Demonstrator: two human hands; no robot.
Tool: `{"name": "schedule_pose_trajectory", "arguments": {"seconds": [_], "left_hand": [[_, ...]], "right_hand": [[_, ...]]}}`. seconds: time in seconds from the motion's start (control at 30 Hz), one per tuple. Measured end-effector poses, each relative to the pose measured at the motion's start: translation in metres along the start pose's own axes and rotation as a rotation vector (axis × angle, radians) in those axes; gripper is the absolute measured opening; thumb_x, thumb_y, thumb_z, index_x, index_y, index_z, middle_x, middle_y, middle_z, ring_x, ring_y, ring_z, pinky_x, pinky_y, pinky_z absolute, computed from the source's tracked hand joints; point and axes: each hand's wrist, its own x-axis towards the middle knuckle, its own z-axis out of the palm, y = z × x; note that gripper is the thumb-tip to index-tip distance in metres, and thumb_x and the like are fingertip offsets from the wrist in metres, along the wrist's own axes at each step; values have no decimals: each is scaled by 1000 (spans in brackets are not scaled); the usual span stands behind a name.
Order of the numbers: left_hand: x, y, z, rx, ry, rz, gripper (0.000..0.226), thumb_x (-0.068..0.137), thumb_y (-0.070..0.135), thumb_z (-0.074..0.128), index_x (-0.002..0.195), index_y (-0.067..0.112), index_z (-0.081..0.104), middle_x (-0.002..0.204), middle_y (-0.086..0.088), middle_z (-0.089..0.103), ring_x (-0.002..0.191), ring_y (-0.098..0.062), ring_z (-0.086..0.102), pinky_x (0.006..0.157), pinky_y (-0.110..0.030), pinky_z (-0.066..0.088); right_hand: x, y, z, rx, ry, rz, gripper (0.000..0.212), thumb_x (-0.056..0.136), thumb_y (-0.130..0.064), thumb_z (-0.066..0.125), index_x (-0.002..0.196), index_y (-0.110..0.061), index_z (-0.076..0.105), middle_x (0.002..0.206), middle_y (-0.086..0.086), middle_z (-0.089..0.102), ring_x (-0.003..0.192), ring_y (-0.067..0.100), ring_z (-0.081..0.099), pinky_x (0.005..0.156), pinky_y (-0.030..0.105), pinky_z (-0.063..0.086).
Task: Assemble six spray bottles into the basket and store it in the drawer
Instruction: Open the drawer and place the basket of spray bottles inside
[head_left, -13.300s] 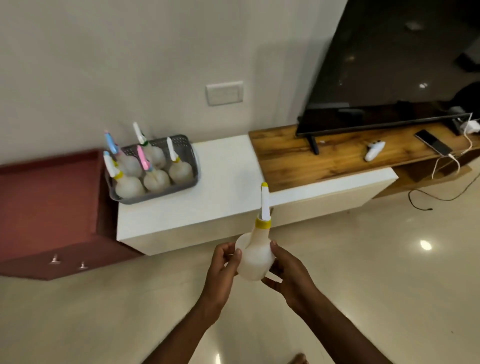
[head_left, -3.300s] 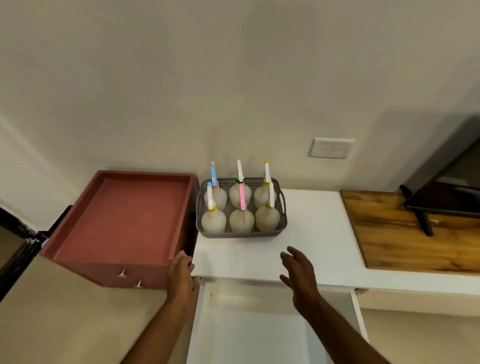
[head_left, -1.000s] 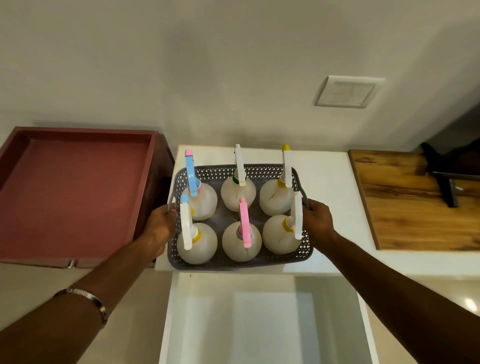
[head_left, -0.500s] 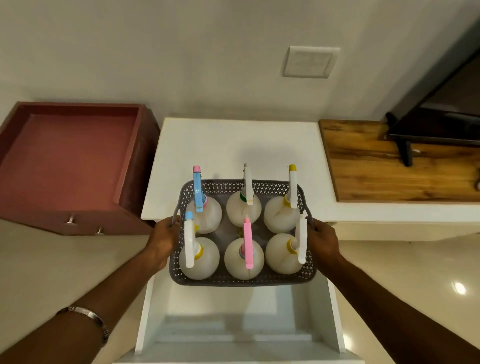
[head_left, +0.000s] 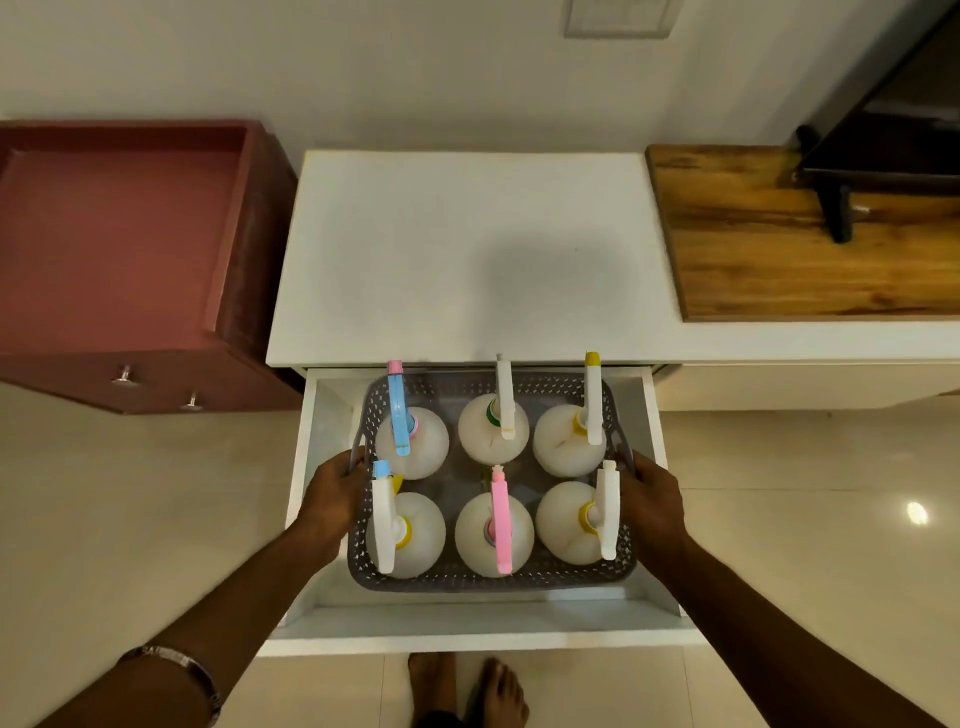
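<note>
From your head camera, your left hand (head_left: 332, 491) grips the grey perforated basket (head_left: 488, 579) at its 9 o'clock handle, and your right hand (head_left: 649, 496) is closed on the 3 o'clock handle. The basket sits within the open white drawer (head_left: 467, 631), holding six spray bottles (head_left: 493, 525) upright in two rows. No labels or writing are readable. A red cabinet (head_left: 119, 249) stands at 10 o'clock.
</note>
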Motion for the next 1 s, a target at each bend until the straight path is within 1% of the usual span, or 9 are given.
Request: {"name": "schedule_pose_trajectory", "arguments": {"seconds": [0.07,0.23,0.4,0.5,0.6,0.7,0.8,0.9,1.0], "left_hand": [[6,-13,1,-10,5,-20,15,98,18,53,94,20,68,92,-9,71,91,-28,67,88,-44,53],[33,-47,8,-23,33,-34,14,97,15,53,100,16,67,92,-7,68,93,-27,63,87,-40,51],[69,-77,15,-42,45,-89,12,96,16,56,101,12,66,98,-13,67,86,-24,63,83,-38,52],[76,-76,13,-90,74,-97,15,95,16,56,104,9,68,89,-5,68,84,-22,64,79,-35,53],[114,-109,20,-76,42,-168,12,94,20,57,93,16,69,90,-7,68,88,-25,62,88,-40,51],[112,-115,22,-87,32,-192,19,94,19,58,107,11,69,104,-13,68,99,-30,63,96,-45,51],[119,-114,26,-66,40,-180,26,94,19,58,117,9,66,105,-11,68,98,-27,64,91,-42,53],[125,-118,30,-49,23,-167,18,95,18,58,110,15,67,94,-3,69,87,-19,64,78,-33,53],[129,-120,33,-28,17,-163,24,97,20,55,117,11,64,102,-7,67,96,-23,63,88,-38,52]], "right_hand": [[3,12,8,17,-11,5,23,98,-18,53,89,-24,74,84,4,74,87,25,70,79,42,56],[19,45,35,75,-29,7,24,99,-19,55,85,-26,74,68,-12,71,69,7,63,60,21,49],[42,77,62,84,-29,59,22,97,-22,57,88,-30,76,69,-14,73,67,-1,67,54,10,48],[42,79,66,111,-4,66,21,98,-24,57,106,-19,76,84,-8,76,79,7,68,64,17,52],[67,122,93,93,-11,157,20,97,-21,57,102,-26,76,85,-10,76,74,1,69,62,15,52],[64,127,93,108,-6,177,21,96,-21,58,103,-26,77,88,-5,77,81,7,70,71,25,57],[74,128,93,103,-12,173,22,97,-23,58,110,-22,75,99,4,77,92,18,71,83,36,58],[78,128,99,96,16,192,26,97,-25,57,90,-41,76,83,-11,76,84,10,69,71,25,54],[83,126,100,99,16,195,38,96,-25,56,78,-53,74,76,-16,75,80,7,68,67,22,51]]}}
